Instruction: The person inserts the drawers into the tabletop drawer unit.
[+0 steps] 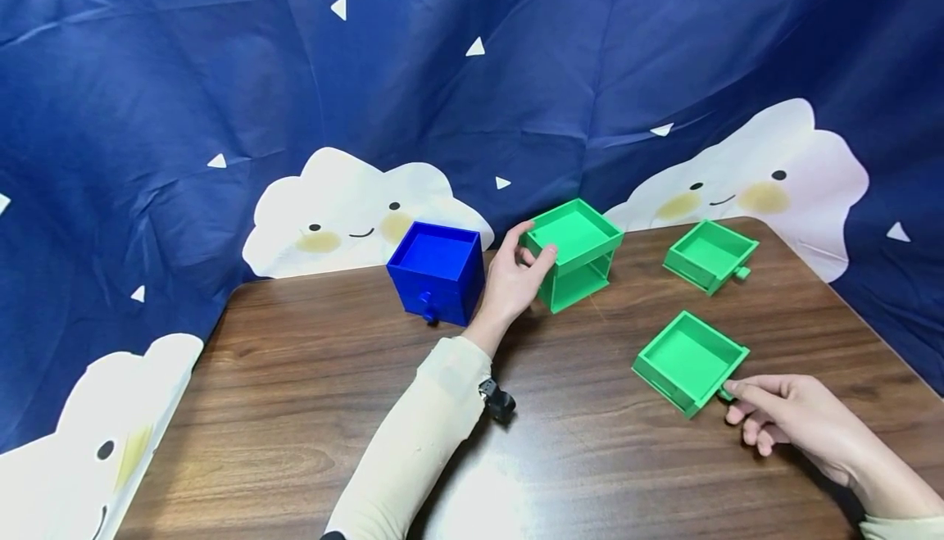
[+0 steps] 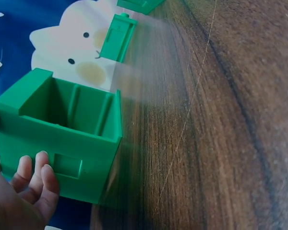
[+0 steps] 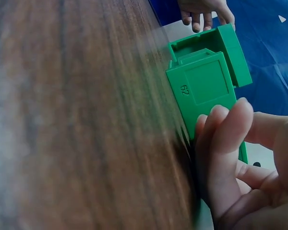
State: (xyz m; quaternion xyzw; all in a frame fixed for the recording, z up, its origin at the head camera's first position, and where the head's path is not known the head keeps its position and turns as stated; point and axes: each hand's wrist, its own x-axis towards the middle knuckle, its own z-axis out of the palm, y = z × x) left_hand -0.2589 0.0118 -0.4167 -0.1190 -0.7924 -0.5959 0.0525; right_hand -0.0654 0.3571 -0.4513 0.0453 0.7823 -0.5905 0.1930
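In the head view a green box frame (image 1: 578, 233) with a shallow top tray and an open front stands at the table's back. My left hand (image 1: 512, 278) holds its left side, thumb over the top rim. The left wrist view shows fingertips (image 2: 49, 178) against the frame's side wall. At right, my right hand (image 1: 804, 417) pinches the small knob of a green drawer (image 1: 689, 360), thumb on top; the fingers mostly hide that knob. The right wrist view shows the drawer's underside (image 3: 206, 81) facing the camera, in front of the frame.
A blue box (image 1: 442, 270) with a knobbed front stands left of the left hand. Another green drawer (image 1: 710, 253) lies near the back right edge, its knob pointing right. A blue curtain (image 1: 413, 89) with clouds hangs behind the wooden table (image 1: 310, 409).
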